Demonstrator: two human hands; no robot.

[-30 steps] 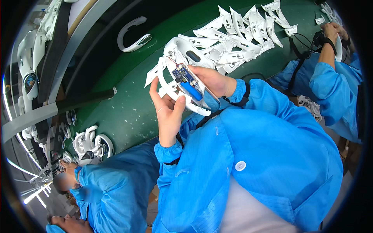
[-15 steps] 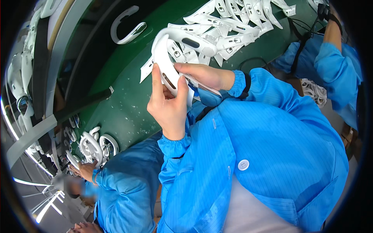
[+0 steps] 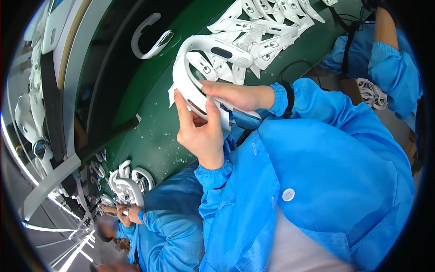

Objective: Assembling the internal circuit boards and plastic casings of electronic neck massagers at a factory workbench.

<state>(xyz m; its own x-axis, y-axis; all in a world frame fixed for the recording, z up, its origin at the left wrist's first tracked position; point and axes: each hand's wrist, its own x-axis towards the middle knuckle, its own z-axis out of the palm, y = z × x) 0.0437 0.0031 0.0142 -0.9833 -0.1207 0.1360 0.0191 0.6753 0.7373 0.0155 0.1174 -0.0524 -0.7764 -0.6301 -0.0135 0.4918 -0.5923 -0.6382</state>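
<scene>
Between my hands is a white C-shaped neckband device (image 3: 182,72), raised above the green table. One end has a dark oval panel and a perforated tip; toward the other end I see a glossy blue surface (image 3: 247,119). My left hand (image 3: 202,138) pinches the lower part of the band between thumb and fingers, around a narrow slot. Lying along the inner side, my right hand (image 3: 242,96) grips the same band with its thumb on top; its other fingers are hidden. A small white flap shows below the band, close to my left thumb.
Many white curved pieces (image 3: 272,45) lie piled on the green table (image 3: 156,136) beyond my hands. Another white neckband (image 3: 141,47) rests at the far left. A co-worker in blue handles white neckbands (image 3: 131,190) at the lower left; another person's arm (image 3: 385,59) is at right.
The neckband has turned slightly in my hands, and my right hand sits a little lower. The co-worker's hands at the lower left have come together. The whole view has shifted slightly.
</scene>
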